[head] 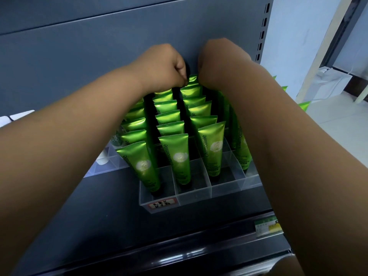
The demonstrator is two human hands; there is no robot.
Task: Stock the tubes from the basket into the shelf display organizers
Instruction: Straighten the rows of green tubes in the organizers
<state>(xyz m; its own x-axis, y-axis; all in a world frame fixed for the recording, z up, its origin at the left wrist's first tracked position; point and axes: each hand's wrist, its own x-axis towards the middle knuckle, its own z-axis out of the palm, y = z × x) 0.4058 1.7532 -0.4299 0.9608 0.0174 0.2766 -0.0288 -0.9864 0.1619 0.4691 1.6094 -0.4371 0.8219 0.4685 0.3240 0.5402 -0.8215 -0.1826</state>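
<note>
A clear plastic organizer (pixel 225 188) stands on the dark shelf, divided into compartments. Several green tubes (pixel 179 156) marked "Chamomile" stand upright in it in rows, caps down. Both my arms reach over the rows to the back. My left hand (pixel 163 64) has its fingers curled and pinches the crimped top of the rearmost green tube (pixel 192 79) in the third column. My right hand (pixel 221 60) is curled over the same tube from the right, with its fingertips hidden. The front compartments on the right hold no tubes. The basket is out of view.
The grey back panel (pixel 99 56) rises just behind my hands. Another clear organizer (pixel 111 156) with a white item stands to the left. More green tube tips (pixel 303 105) show past my right arm. A price label (pixel 266 226) sits on the shelf's front edge.
</note>
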